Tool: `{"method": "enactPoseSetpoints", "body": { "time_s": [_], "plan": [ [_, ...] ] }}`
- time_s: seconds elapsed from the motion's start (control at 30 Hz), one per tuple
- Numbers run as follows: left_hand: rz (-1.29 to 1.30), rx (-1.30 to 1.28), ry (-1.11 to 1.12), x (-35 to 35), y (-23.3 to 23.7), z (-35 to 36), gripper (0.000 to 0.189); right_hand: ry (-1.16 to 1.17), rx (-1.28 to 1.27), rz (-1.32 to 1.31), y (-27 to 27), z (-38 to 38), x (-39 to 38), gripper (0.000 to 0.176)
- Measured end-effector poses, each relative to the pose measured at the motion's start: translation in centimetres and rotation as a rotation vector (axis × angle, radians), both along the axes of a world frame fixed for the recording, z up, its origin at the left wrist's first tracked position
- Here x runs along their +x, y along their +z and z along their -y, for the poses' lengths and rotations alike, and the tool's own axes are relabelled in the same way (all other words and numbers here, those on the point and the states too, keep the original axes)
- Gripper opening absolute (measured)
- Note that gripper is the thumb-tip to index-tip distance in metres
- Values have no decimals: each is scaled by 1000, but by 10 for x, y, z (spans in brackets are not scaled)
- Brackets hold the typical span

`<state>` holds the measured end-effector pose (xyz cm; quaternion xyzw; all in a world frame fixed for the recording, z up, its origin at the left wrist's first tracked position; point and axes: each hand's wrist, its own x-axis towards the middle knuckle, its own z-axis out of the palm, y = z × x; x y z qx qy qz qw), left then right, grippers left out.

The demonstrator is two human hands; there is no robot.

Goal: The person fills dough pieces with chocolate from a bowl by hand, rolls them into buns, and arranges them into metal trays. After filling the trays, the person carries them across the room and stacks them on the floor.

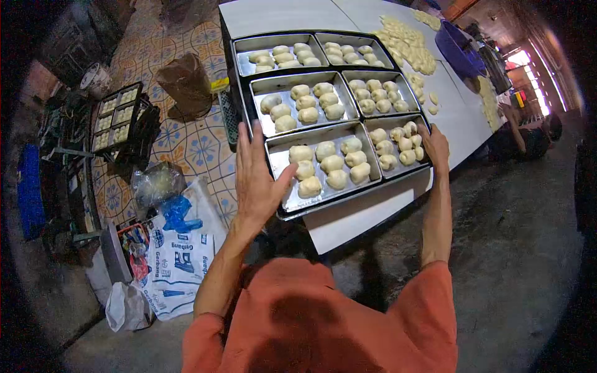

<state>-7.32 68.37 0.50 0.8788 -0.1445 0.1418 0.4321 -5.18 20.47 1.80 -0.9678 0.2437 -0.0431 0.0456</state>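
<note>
A black baking tray [253, 98] with several rectangular metal pans lies at the near end of the white table, tilted in view. Each pan holds rows of pale dough balls [336, 179] pressed together. My left hand [255, 177] is at the tray's left side, fingers stretched along the outside and thumb over the rim of the nearest left pan [286, 202]. On the opposite side, my right hand [437, 149] grips the tray's edge by the nearest right pan [393, 170], its fingertips partly hidden behind the rim.
Loose dough pieces [407, 46] and a purple basin [459, 50] are farther along the white table [463, 112]. At left, another loaded tray stack [117, 118], a brown sack [185, 84] and white printed sacks [183, 267] stand on the floor. A person [528, 133] is at far right.
</note>
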Motion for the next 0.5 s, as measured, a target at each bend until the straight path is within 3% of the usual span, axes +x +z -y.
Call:
{"method": "enactPoseSetpoints", "body": {
  "time_s": [0.03, 0.07, 0.2, 0.3, 0.5],
  "plan": [
    [110, 160, -8, -1, 15, -1, 83, 2, 6, 7, 0, 1, 0, 61],
    [165, 279, -49, -2, 30, 1, 57, 4, 16, 14, -2, 2, 1, 62],
    [201, 262, -476, 9, 38, 23, 31, 3, 35, 38, 6, -11, 1, 58],
    [143, 348, -639, 19, 33, 50, 30, 33, 30, 80, -1, -3, -1, 53],
    [138, 592, -603, 20, 32, 80, 19, 68, 93, 170, -2, -4, -6, 51]
  ]
}}
